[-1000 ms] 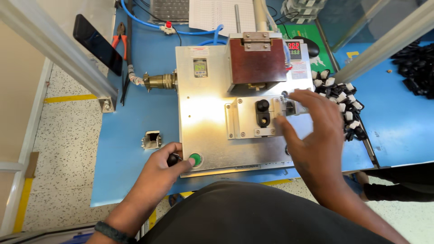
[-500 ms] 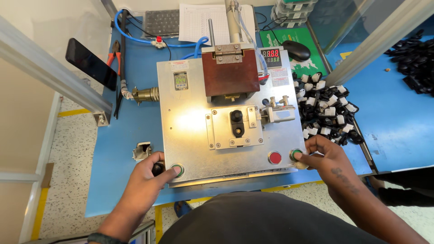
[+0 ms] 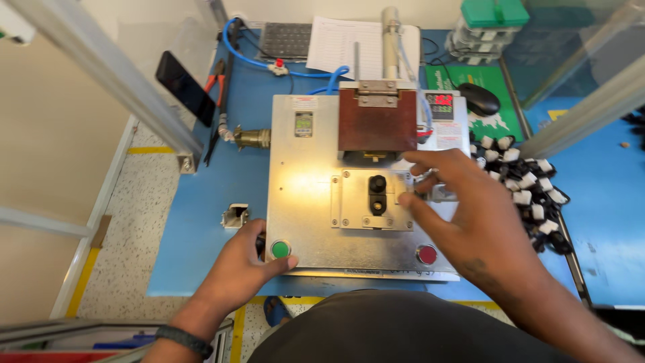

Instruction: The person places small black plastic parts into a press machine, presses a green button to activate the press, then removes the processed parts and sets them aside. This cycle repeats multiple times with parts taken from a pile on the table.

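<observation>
1. Left hand (image 3: 243, 263) rested at the front left corner of the metal press fixture (image 3: 302, 202), thumb just beside the green button (image 3: 280, 249). Fingers loosely curled, gripping nothing visible.

2. Right hand (image 3: 463, 208) had left the front right corner, where it sat half a second before, and come up over the plate. Fingers spread and open, tips beside the right edge of the small jig plate (image 3: 373, 200). Whether they pinched anything could not be told.

3. Black part (image 3: 377, 193) sat seated in the jig's centre slot, below the brown press block (image 3: 377, 121), which stood clear of it.

4. Red button (image 3: 426, 254) was now uncovered and untouched.

5. Reading: with the right hand off the corner and reaching in, the two-hand pressing stance looked finished; the seated part seemed due for handling.

6. Pile of black-and-white small parts (image 3: 524, 188) lay on the blue table (image 3: 201, 195) just right of the fixture, near the right wrist.
</observation>
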